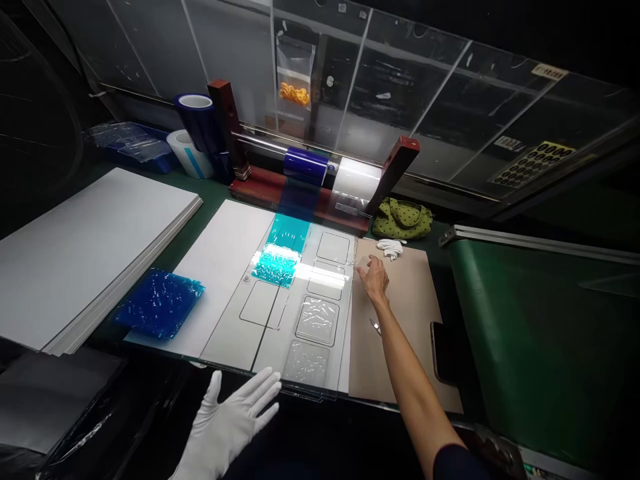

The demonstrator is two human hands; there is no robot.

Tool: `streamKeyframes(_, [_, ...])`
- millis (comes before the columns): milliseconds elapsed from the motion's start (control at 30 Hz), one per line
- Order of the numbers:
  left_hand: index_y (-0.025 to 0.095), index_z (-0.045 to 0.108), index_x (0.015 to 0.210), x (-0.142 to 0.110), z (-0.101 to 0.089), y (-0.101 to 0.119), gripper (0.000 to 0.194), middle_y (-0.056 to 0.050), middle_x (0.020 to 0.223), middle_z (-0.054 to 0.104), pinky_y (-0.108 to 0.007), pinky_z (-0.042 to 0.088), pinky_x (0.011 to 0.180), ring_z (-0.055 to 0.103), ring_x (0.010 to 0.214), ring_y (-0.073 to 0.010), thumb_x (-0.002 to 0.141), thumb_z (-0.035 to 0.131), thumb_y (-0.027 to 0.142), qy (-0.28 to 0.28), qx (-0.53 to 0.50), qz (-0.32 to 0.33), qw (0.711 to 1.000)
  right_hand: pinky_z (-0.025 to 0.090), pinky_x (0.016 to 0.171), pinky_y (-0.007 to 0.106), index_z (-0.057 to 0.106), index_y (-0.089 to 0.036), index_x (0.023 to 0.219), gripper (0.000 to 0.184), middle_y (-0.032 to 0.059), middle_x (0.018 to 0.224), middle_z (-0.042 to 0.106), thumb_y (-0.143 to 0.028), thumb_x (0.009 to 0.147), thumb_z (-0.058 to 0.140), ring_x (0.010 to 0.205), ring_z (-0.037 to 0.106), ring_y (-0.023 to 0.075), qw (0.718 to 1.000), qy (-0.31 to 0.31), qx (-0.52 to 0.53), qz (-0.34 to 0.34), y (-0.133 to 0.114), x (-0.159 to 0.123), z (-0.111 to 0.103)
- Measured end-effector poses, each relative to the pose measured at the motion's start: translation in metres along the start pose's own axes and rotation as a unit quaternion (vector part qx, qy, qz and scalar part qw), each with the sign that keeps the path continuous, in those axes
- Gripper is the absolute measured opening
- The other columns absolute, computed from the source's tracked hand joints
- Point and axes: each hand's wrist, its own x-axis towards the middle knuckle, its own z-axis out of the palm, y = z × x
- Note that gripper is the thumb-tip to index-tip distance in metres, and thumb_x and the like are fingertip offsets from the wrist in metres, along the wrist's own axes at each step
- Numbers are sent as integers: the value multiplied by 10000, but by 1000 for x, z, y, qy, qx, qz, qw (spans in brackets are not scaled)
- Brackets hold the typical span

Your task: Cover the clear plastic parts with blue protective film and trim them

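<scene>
Two hands lead the list. Left hand [225,427], white-gloved, nearest at 11 o'clock: fingers spread, grip empty, just short of a clear thermoformed blister sheet [313,327] lying on a white board [220,280]. Right hand [373,277], bare, at 1 o'clock: grip pinched on a small clear piece [362,263], held above the edge of a kraft-brown board [400,320].

Around them on the bench: one pair of metal-tipped snips [375,325], partly behind the forearm; one dark phone [443,353] at 2 o'clock; one stack of white boards [90,253] at 10 o'clock; one blue film sheet [159,303]; two teal film pieces [277,265].

Farther: one white cloth [390,249]; one green dotted bag [403,219]; blue and white film rolls [305,165] on a red-posted roller stand [227,120] at 12 o'clock; one green conveyor belt [530,347] at 2 o'clock.
</scene>
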Motion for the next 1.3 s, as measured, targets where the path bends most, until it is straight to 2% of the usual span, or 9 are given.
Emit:
streamKeyframes(167, [106, 325, 1394, -4, 13, 0, 968, -123, 1505, 192, -467, -49, 1147, -26, 1399, -267, 755, 24, 767, -8, 21, 14, 1000, 371, 639, 271, 672, -198, 974, 218, 77, 811, 673, -292, 839, 528, 755, 589, 200, 999, -10, 32, 36, -12, 27, 8])
streamKeyframes(367, [227, 243, 1435, -5, 40, -2, 716, -72, 1514, 213, -488, 97, 1149, 136, 1397, -275, 852, 248, 643, 128, 308, 25, 943, 415, 679, 258, 664, -187, 913, 288, 54, 841, 700, -347, 901, 424, 769, 615, 176, 992, 53, 113, 21, 3, -36, -50])
streamKeyframes(433, [253, 158, 1452, 8, 54, -4, 803, -90, 1515, 204, -501, 150, 1136, 168, 1389, -294, 796, 478, 589, 186, 478, 5, 859, 441, 671, 254, 661, -175, 883, 300, 47, 806, 694, -389, 889, 452, 720, 617, 163, 977, 52, 206, -17, 1, -72, -77])
streamKeyframes(633, [186, -63, 1453, 67, 90, -21, 1390, -164, 1529, -17, -597, 119, 1098, -18, 1379, -415, 417, 775, 584, 215, 836, 107, 493, 465, 657, 265, 681, -182, 842, 197, 36, 729, 683, -369, 802, 632, 651, 586, 142, 855, -86, 512, 4, -45, -183, -116])
streamKeyframes(767, [129, -151, 1431, 73, 108, -26, 1328, -202, 1513, 6, -588, 208, 1073, 20, 1371, -432, 514, 722, 527, 150, 898, 210, 357, 423, 581, 226, 680, -199, 744, 193, 10, 633, 638, -392, 753, 687, 571, 527, 103, 733, -147, 660, 78, -65, -225, -115])
streamKeyframes(833, [116, -148, 1430, 67, 116, -23, 1204, -208, 1492, 98, -543, 274, 1058, 103, 1369, -398, 590, 668, 392, 121, 904, 254, 322, 437, 634, 243, 688, -210, 766, 212, 18, 706, 647, -421, 751, 679, 640, 550, 116, 711, -140, 682, 97, -63, -230, -114])
streamKeyframes(1033, [126, -163, 1428, 54, 134, 2, 1125, -216, 1315, 353, -519, 356, 952, 388, 1199, -346, 619, 599, 302, 20, 932, 298, 208, 370, 637, 244, 679, -191, 991, 363, 17, 750, 581, -484, 865, 506, 675, 477, 118, 852, -16, 521, 38, -48, -220, -119])
streamKeyframes(1200, [262, 170, 1440, 56, 147, 11, 1006, -196, 1311, 391, -510, 365, 872, 453, 1111, -382, 556, 635, 389, 28, 964, 233, 129, 317, 552, 241, 653, -130, 993, 472, -40, 514, 449, -509, 908, 386, 506, 389, 96, 844, -179, 503, -46, -68, -219, -117])
streamKeyframes(1300, [301, 314, 1385, 59, 155, 12, 924, -187, 1307, 411, -501, 370, 824, 479, 1061, -388, 534, 639, 458, 52, 976, 189, 97, 311, 528, 233, 659, -121, 907, 427, -46, 498, 436, -474, 900, 419, 478, 390, 91, 869, -171, 459, -77, -79, -218, -115])
